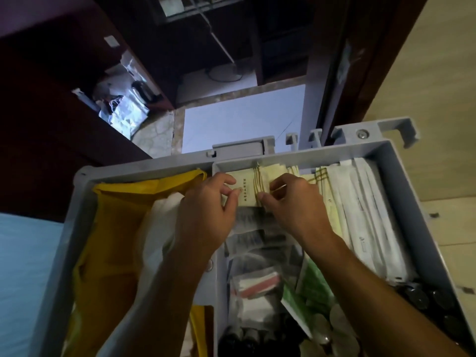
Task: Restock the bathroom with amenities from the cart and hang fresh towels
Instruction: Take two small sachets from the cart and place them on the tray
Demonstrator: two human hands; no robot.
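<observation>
The grey cart (85, 191) fills the lower view, seen from above. Its right tray holds rows of wrapped amenities. At the tray's far end stands a row of cream packets (253, 181) with gold stripes. My left hand (206, 212) pinches one cream packet between thumb and fingers. My right hand (293, 202) pinches the packets just to its right. Long white sachets (371, 212) lie along the right side. Clear-wrapped items (257, 282), one with a pink band, fill the middle. Green packets (311, 284) sit beside them.
A yellow bag (116, 228) with white cloth (159, 228) inside takes up the cart's left half. Dark round bottle caps (422, 300) line the lower right. Beyond the cart are a dark wooden door frame (334, 73), a pale floor mat (242, 119) and a cluttered dark shelf.
</observation>
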